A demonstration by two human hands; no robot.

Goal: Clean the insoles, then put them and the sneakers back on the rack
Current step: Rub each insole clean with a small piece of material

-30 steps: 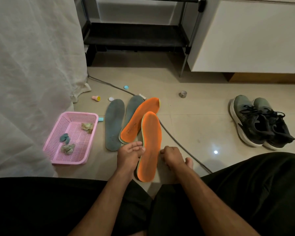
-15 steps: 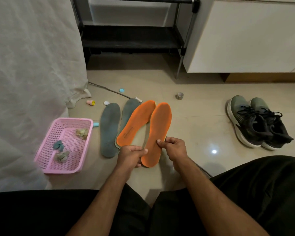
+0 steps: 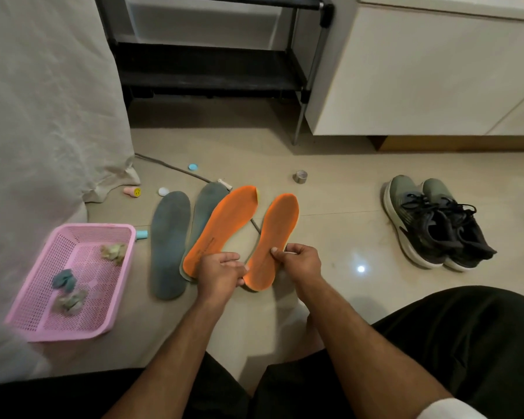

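- Both hands hold one orange insole [image 3: 274, 237] at its heel end: the left hand [image 3: 220, 272] has its fingers curled round the heel's left edge, and the right hand [image 3: 300, 260] pinches the right edge, thumb on top.
- A second orange insole [image 3: 224, 225] lies on the floor [image 3: 345, 182] just beside it, overlapping one of two grey insoles [image 3: 168, 243] further left.
- The sneakers [image 3: 436, 225] stand together well apart to the right; the black rack [image 3: 212, 65] is beyond, against the wall.
- Risk: the insole looks thin and floppy, so held only at the heel its toe end could droop or fold.
- Risk: a cable [image 3: 170, 166] runs under the insoles; dragging one across the floor could snag it.
- Risk: the pink basket [image 3: 73, 234] holds crumpled wipes that look used, so wiping with one might smear dirt back on.
- Risk: with four insoles loose, pairs could be mixed when they go back.
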